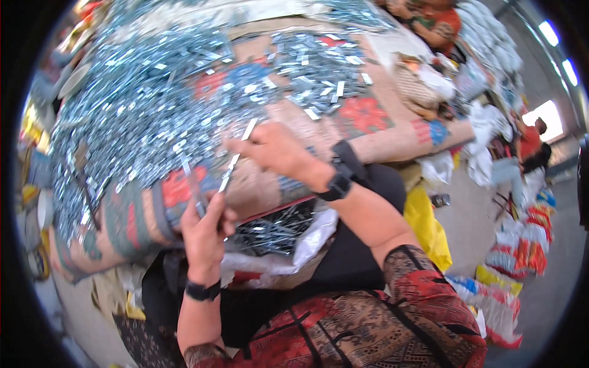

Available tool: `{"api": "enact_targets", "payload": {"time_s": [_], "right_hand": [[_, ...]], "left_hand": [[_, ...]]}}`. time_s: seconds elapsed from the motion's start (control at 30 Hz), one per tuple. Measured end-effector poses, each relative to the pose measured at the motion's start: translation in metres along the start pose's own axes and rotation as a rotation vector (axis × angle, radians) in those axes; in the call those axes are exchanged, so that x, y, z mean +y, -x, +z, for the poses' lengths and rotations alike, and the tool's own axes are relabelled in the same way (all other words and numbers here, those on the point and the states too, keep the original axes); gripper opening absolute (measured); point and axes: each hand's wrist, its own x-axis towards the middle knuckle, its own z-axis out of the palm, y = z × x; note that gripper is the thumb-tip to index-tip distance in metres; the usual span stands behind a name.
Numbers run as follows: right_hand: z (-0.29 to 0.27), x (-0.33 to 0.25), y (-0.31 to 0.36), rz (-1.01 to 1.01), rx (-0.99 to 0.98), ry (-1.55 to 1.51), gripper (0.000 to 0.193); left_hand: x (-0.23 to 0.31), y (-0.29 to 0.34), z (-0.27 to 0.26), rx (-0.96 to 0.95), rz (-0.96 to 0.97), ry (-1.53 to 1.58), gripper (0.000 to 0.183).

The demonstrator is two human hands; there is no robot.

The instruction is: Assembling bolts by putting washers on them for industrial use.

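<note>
My right hand [276, 153] is closed, its fingers pinching a thin shiny strip [231, 167] over the table's near edge. One end of the strip sticks up past those fingers; the other slants down to my left hand [207, 230]. My left hand is closed too, thumb and fingers around a flat greyish, blade-like piece [192, 181] that points up and away. Blur hides what kind of thing it is, and whether the left fingers also grip the strip's lower end. Beyond both hands spreads a broad heap of small shiny glass-like strips [147, 110].
A patterned cloth [362, 116] covers the table and rolls over its near edge. A smaller pile of strips [319, 67] lies farther right. Below the edge, a white bag [316, 242] surrounds dark strips. Another person's arm [423, 30] is at the far right; filled bags [521, 245] lie on the floor.
</note>
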Motion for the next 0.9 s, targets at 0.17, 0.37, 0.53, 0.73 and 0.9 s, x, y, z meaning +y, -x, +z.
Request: {"api": "enact_targets", "payload": {"time_s": [0.17,0.37,0.53,0.73,0.9], "right_hand": [[0.023,0.002,-0.001,-0.351,-0.023,-0.804,0.028],[0.023,0.001,-0.003,-0.329,0.027,-0.420,0.035],[0.002,-0.010,-0.002,0.161,-0.171,-0.069,0.037],[0.014,0.002,-0.001,-0.170,-0.065,-0.545,0.030],[0.016,0.004,0.000,-0.035,-0.024,-0.255,0.029]], "left_hand": [[0.002,0.001,-0.008,-0.052,-0.033,0.074,0.019],[0.000,0.001,-0.015,-0.069,-0.070,0.121,0.021],[0.002,0.002,-0.012,-0.054,-0.072,0.117,0.021],[0.001,0.003,-0.014,-0.056,-0.086,0.104,0.020],[0.001,0.000,-0.013,-0.070,-0.100,0.120,0.019]]}}
